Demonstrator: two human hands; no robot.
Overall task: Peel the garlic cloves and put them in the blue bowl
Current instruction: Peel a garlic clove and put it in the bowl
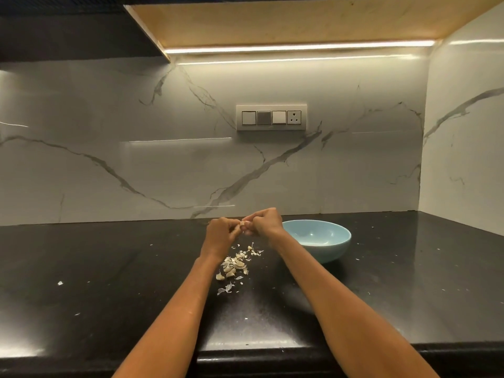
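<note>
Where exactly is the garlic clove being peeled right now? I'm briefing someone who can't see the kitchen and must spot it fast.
Start at the black stone countertop and find the round pale blue bowl. Just left of it, the left hand and right hand meet above the counter, pinching one small pale garlic clove between them. Unlike the loose garlic cloves and papery skins lying below, it is held up.

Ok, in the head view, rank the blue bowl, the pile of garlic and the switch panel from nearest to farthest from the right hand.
From the right hand:
1. Blue bowl, just right of it.
2. Pile of garlic, below-left on the counter.
3. Switch panel, up on the back wall.
</note>
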